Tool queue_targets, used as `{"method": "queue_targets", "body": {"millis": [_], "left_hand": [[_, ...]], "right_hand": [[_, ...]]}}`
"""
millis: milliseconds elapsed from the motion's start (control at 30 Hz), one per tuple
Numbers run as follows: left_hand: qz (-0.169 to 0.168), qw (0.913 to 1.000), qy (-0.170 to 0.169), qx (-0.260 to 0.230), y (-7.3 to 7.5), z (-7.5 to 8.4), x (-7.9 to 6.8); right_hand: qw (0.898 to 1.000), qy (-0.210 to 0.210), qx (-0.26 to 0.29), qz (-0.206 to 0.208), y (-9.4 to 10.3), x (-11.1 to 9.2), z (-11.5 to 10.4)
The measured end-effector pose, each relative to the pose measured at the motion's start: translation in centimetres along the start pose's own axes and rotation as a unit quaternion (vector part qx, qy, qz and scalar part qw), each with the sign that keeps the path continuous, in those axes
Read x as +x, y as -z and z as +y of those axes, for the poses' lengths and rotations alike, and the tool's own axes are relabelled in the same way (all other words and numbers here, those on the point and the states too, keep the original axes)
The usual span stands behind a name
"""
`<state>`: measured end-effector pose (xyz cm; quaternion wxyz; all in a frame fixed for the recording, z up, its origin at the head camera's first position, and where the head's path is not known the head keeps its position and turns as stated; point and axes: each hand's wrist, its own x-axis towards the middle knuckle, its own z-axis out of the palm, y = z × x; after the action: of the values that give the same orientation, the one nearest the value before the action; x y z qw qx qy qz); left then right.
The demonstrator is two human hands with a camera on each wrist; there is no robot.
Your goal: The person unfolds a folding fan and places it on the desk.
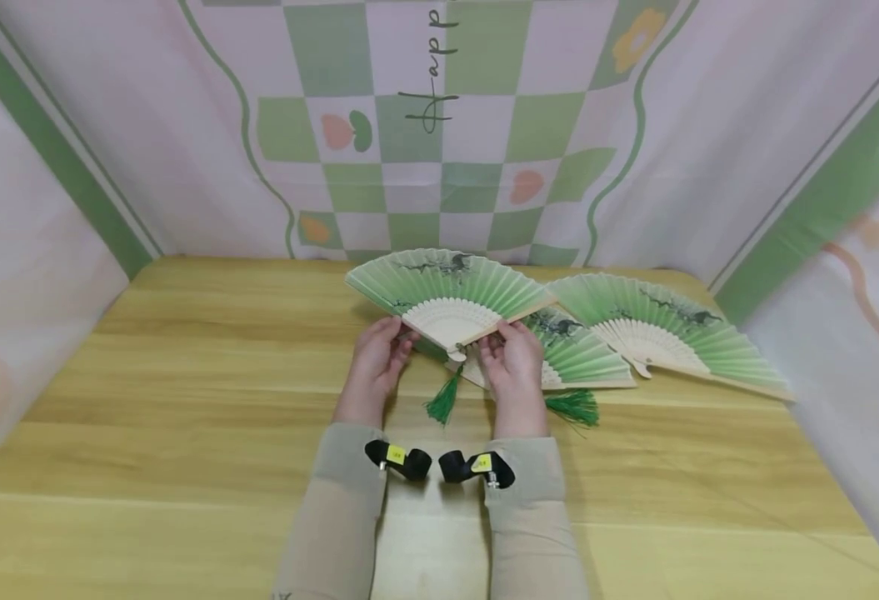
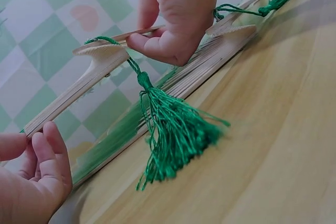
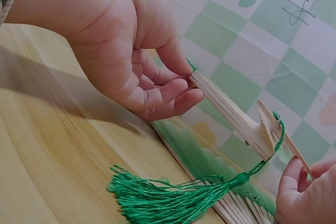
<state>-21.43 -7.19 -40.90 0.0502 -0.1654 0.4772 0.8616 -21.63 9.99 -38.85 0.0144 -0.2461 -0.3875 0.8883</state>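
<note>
A green folding fan with a dark branch print and pale ribs is spread wide, raised above the table. My left hand pinches its left edge between thumb and fingers; my right hand pinches the right edge. From its pivot hangs a green tassel, large in the left wrist view. Partly behind the right hand, a second open fan lies on the table, with its own tassel toward me. A third open fan lies farther right, overlapping the second.
The wooden table reaches back to a green-and-white checked cloth hung behind it. Cloth walls stand at both sides. A small black wrist camera sits on each sleeve.
</note>
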Motion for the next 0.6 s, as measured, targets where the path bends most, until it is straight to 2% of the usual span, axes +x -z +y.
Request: {"method": "queue_targets", "body": {"millis": [600], "left_hand": [[0.006, 0.9997, -0.003, -0.022, -0.38, 0.1, -0.11]], "right_hand": [[0.998, 0.008, 0.058, 0.028, 0.25, -0.07, -0.43]]}}
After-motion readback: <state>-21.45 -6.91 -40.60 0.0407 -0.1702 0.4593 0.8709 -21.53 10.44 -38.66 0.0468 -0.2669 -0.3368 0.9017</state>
